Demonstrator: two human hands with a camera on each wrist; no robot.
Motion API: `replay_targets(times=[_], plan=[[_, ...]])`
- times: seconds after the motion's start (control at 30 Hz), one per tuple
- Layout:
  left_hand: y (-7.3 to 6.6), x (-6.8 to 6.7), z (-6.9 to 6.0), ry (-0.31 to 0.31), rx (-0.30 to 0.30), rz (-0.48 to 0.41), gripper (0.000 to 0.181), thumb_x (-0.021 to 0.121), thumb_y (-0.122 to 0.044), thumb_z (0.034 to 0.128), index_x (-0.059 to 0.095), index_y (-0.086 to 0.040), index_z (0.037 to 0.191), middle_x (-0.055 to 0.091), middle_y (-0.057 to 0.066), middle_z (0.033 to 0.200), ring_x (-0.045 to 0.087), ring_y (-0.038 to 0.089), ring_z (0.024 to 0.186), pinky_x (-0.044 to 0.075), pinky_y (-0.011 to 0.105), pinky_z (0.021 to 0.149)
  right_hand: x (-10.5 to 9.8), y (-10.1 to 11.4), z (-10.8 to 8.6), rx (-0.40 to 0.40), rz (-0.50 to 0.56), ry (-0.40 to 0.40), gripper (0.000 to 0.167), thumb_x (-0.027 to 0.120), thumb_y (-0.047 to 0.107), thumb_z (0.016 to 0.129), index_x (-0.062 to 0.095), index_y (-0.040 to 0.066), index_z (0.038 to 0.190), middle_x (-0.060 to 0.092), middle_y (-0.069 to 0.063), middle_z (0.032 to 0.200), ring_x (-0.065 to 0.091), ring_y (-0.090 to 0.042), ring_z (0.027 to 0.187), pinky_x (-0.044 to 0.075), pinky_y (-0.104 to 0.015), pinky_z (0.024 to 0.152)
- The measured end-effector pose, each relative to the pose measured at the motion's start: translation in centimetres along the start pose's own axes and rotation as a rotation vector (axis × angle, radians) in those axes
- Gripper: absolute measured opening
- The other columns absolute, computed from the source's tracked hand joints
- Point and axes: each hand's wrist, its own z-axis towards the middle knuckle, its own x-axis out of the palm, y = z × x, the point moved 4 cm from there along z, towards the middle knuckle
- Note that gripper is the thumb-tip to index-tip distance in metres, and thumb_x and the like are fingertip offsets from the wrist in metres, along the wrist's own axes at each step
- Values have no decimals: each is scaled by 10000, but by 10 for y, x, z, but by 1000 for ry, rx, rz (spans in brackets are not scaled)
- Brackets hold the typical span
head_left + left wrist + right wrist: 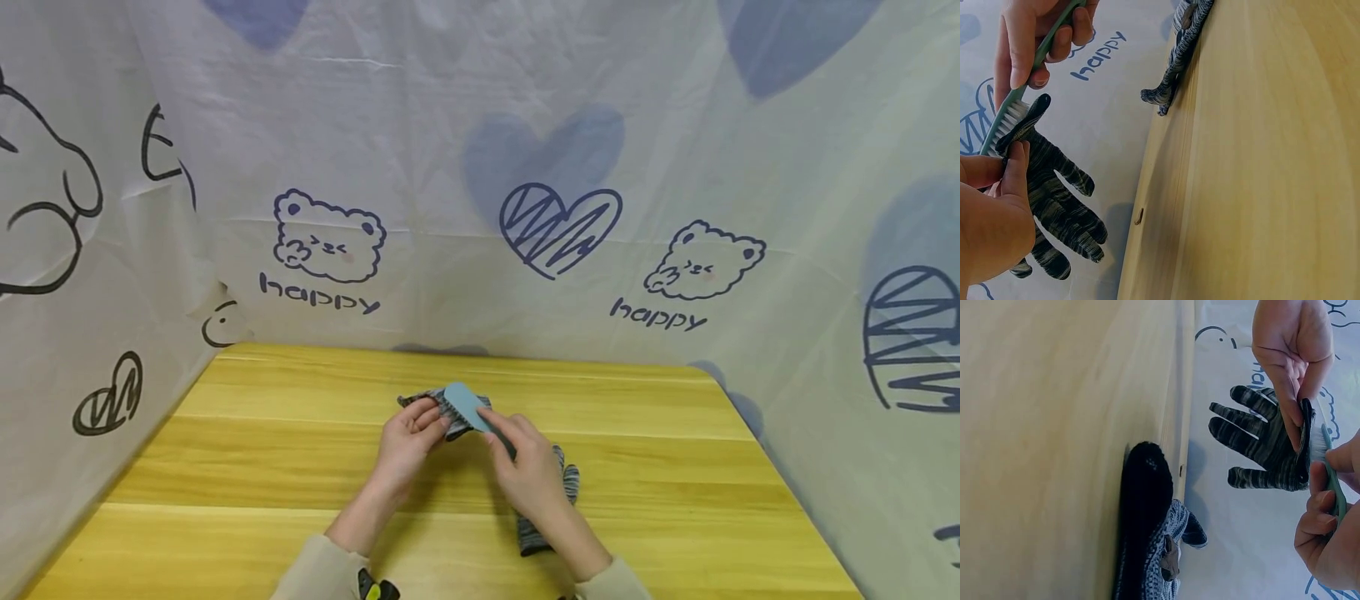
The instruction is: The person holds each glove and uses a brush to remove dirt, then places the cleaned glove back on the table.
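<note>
My left hand [408, 446] pinches the cuff of a grey and black knitted glove [1063, 203], whose fingers hang spread in the left wrist view. In my right hand [525, 471] is a green brush [465, 406], gripped by its handle with a finger laid along its back. The brush's white bristles [1009, 125] touch the glove at the cuff. A second knitted glove [534, 533] lies on the table beneath my right forearm, partly hidden by it; its dark cuff [1147, 469] shows in the right wrist view.
The yellow wooden table [300, 467] spreads around both hands. Behind it and at both sides hangs a pale sheet [442, 275] printed with hearts and bears. A watch [377, 587] is on my left wrist.
</note>
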Motion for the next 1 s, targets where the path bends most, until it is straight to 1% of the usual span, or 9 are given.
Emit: replay_targets(times=[0.23, 0.4, 0.63, 0.77, 1.0], plan=[[1, 0, 1, -1, -4, 5, 477, 608, 60, 1001, 474, 159, 1448, 578, 338, 1399, 664, 209, 1158, 572, 202, 840, 0, -2, 1, 2, -49, -21, 368, 686, 149, 1019, 694, 208, 1382, 684, 22, 1009, 451, -43, 625, 394, -220, 528], [1, 1, 1, -2, -8, 5, 483, 613, 59, 997, 477, 154, 1451, 578, 339, 1400, 662, 209, 1157, 570, 201, 831, 0, -4, 1, -1, -53, -32, 361, 686, 155, 1021, 697, 207, 1378, 680, 22, 999, 461, -44, 642, 400, -218, 540], [1, 1, 0, -1, -3, 39, 497, 616, 35, 1005, 468, 145, 1466, 561, 337, 1420, 642, 263, 1212, 571, 206, 819, -1, -4, 0, -21, -64, -71, 354, 701, 155, 1010, 711, 203, 1360, 676, 17, 965, 472, -45, 657, 404, -223, 550], [2, 0, 0, 1, -4, 40, 505, 619, 37, 1003, 465, 143, 1471, 560, 337, 1422, 650, 253, 1197, 571, 205, 812, -1, -4, 0, -23, -73, -79, 352, 699, 151, 1011, 713, 203, 1358, 669, 15, 952, 465, -39, 654, 404, -219, 551], [1, 1, 0, 11, 0, 41, 504, 620, 28, 1008, 465, 138, 1475, 558, 329, 1427, 653, 257, 1199, 572, 206, 808, -3, -3, 1, 12, -88, -70, 358, 695, 143, 1011, 710, 212, 1363, 658, 21, 943, 444, -49, 644, 393, -219, 543]])
